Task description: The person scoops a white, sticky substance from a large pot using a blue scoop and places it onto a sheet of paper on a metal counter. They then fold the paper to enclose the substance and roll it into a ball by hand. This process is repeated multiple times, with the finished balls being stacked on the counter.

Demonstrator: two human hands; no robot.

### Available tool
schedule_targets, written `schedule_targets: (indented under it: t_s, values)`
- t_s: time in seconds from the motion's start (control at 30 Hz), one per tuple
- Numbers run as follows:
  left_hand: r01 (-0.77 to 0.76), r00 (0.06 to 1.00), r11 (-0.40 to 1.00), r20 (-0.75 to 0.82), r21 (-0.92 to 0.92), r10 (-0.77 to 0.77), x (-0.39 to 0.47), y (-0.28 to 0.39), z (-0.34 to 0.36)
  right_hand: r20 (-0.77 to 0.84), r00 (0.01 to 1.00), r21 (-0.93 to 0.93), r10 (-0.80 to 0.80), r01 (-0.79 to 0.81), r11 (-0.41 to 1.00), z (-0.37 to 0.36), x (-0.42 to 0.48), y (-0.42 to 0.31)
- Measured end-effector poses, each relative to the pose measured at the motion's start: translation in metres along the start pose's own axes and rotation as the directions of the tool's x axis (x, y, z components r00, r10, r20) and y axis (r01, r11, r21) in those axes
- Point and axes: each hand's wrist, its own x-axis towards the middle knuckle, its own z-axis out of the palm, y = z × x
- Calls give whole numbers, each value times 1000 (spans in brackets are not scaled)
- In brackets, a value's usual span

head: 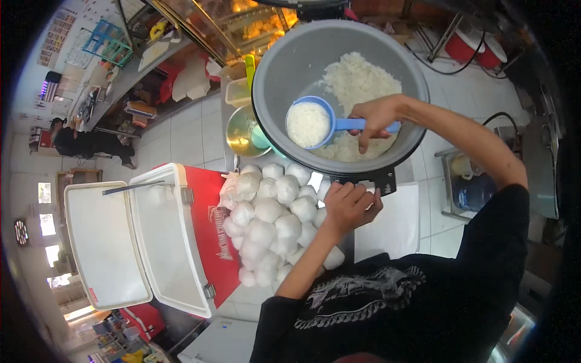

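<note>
My right hand (376, 119) grips the handle of a blue plastic scoop (310, 100), whose round cup is packed level with white cooked rice (308, 125). The scoop is held inside a large grey pot (290, 63) with a black outer rim. More loose rice (358, 79) lies along one side of the pot's bottom. My left hand (352, 205) is curled at the black side handle (386, 182) of the pot; its fingertips are partly hidden. Beside my left forearm is a pile of round white wrapped bundles (268, 211).
A red cooler box (211, 227) stands open, its white lid (106, 245) swung out. A metal bowl (240, 136) and a plastic tub (237, 93) sit beside the pot. White sheets (390, 222) lie near my torso. Farther off, a person (91, 143) in dark clothes is by a counter.
</note>
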Motion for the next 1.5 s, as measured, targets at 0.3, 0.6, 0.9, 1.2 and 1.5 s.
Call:
schedule_targets:
  t_s: [0.3,0.6,0.9,1.2,1.5]
  values:
    - [-43,973,995,223,-85,61,-114,18,8,-457,885,596,91,229,770,141,-158,-8]
    - [93,386,993,916,78,-108,-220,25,64,-378,773,926,510,332,182,388,-97,148]
    - [269,337,935,887,231,-316,-238,27,63,-763,99,578,639,-340,742,444,11,180]
    - [247,335,926,872,284,-357,-247,29,71,-782,-6,408,623,-761,505,439,69,201]
    - [269,349,928,872,258,-343,-249,25,71,-761,22,408,648,-760,505,437,66,201]
